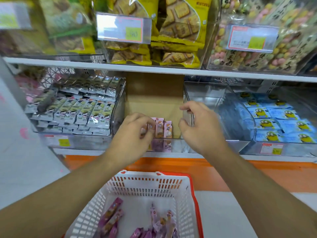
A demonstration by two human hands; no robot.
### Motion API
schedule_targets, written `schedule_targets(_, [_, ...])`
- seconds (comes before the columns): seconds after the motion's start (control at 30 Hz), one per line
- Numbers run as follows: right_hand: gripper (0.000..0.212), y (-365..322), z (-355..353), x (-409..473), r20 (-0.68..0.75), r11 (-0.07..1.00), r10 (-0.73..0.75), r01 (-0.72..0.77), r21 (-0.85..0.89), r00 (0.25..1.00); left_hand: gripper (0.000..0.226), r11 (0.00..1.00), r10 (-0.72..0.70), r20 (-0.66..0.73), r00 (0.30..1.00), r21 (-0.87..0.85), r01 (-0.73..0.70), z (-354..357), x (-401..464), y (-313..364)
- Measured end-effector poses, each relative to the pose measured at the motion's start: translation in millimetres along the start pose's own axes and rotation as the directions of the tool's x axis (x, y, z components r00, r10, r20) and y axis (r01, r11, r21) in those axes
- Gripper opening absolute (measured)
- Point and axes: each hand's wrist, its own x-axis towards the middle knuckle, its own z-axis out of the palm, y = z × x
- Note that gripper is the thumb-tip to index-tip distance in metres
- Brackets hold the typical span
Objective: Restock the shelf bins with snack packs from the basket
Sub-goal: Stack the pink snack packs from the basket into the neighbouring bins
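The lower shelf (171, 154) carries three clear bins (116, 107) side by side, holding snack packs (163, 128).

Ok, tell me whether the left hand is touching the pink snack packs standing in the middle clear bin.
Touching. The head view shows the left hand with fingertips on the pink snack packs.

Both bare forearms stretched forward and upward from the lower corners, converging toward the middle. Left hand (135, 133) palm down, knuckles up, fingers curled with tips pinched together at the pink packs (163, 127). Right hand (199, 124) just beside it, apart, back turned toward the camera, fingers loosely bent and spread, thumb lowered, gripping nothing. Wrists level, the right slightly higher than the left
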Motion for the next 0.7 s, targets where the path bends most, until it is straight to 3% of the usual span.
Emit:
schedule_targets(0.07, [0.025, -12.3, 12.2, -12.1, 0.065, 0.997, -0.033, 0.029, 0.075, 0.997, 0.020, 0.997, -0.032, -0.032, 0.999, -0.075, 0.030, -7.5, -29.4, -7.3])
schedule_targets(0.17, [0.018, -28.1, 44.6, -38.6, 0.279, 0.978, -0.043, -0.016, 0.208, 0.959, 0.021, 0.983, -0.141, -0.039, 0.989, -0.123, 0.135, -6.1, -68.5, -36.7])
schedule_targets(0.3, [0.018, -31.6, 104.0, -74.5, 0.607, 0.979, 0.006, -0.128, 0.158, 0.794, 0.023, 0.950, -0.310, 0.000, 0.951, -0.039, 0.310, -2.3, -126.5, -95.3])
schedule_targets(0.37, [0.018, -22.4, 140.2, -92.2, 0.679, 0.991, 0.060, -0.125, 0.047, 0.731, 0.026, 0.917, -0.394, 0.016, 0.919, 0.075, 0.392, -4.0, -153.3, -128.8])
schedule_targets(0.43, [0.019, -14.2, 174.8, -110.8, 0.761, 0.989, 0.114, -0.148, -0.024, 0.639, 0.046, 0.855, -0.491, 0.022, 0.871, 0.206, 0.476, -4.0, -174.3, -161.8])
schedule_targets(0.53, [0.029, -4.4, 224.1, -132.6, 0.822, 0.987, 0.157, -0.102, -0.120, 0.547, 0.066, 0.732, -0.658, 0.112, 0.745, 0.326, 0.598, 5.5, -198.3, -200.3])
schedule_targets(0.6, [0.032, 2.0, 256.5, -144.8, 0.840, 0.976, 0.208, -0.165, -0.144, 0.502, 0.074, 0.707, -0.701, 0.195, 0.686, 0.315, 0.634, 17.6, -213.0, -214.5])
schedule_targets(0.7, [0.036, 9.8, 301.0, -161.1, 0.861, 0.958, 0.258, -0.232, -0.169, 0.439, 0.069, 0.707, -0.708, 0.216, 0.673, 0.207, 0.677, 32.8, -225.7, -220.2])
